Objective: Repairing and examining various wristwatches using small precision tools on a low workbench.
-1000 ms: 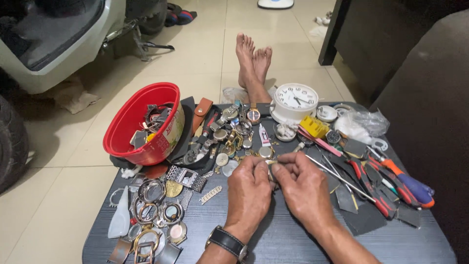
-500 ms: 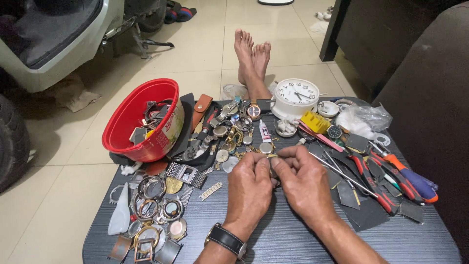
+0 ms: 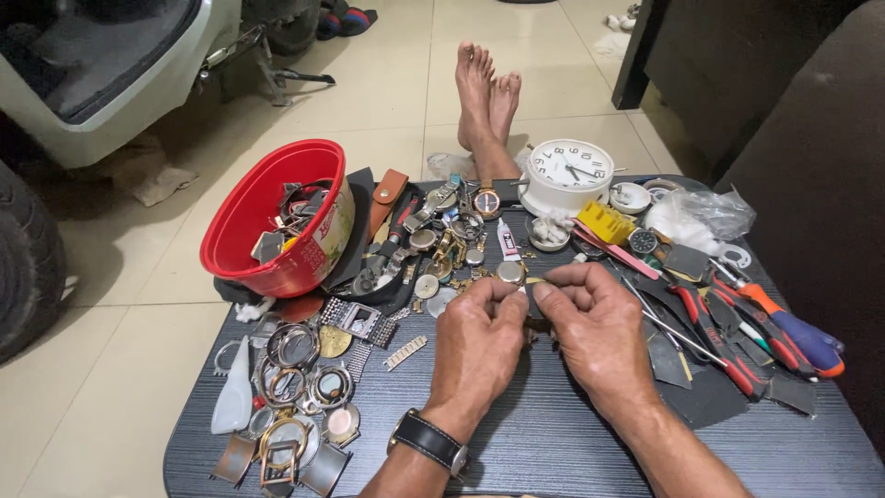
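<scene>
1. Both hands sit at the middle of the dark table (image 3: 553, 443). The left hand (image 3: 475, 350) and the right hand (image 3: 599, 332) are drawn together, fingertips almost touching, pinched around a small brass-coloured part (image 3: 535, 280) held just above the tabletop.

2. Little has changed over the last second: in the earlier pictures the hands meet at the same spot, in the same pinch. I judge this to be slow, fine work on one tiny piece, not a reach or a swap of tools.

3. The small part is mostly hidden between the fingertips. Only a yellowish sliver shows, so I cannot tell what kind of piece it is, nor which hand bears most of the grip.

4. The main difference from the earlier frames is the view: it has dropped a little and moved closer, so the hands and the clutter fill more of the picture. The things on the table lie as they did.

5. The left wrist wears a wristwatch (image 3: 429, 441) on a black strap.

6. Around the hands: a red bowl (image 3: 253, 226) of watch parts to the far left, a row of empty watch cases (image 3: 300, 383) near the left edge, a white clock (image 3: 564, 175) at the far side, and pliers (image 3: 714, 332) and a screwdriver (image 3: 793, 327) with red and orange handles on the right.

7. Bare feet (image 3: 487, 97) rest on the tiled floor beyond the table.
</scene>
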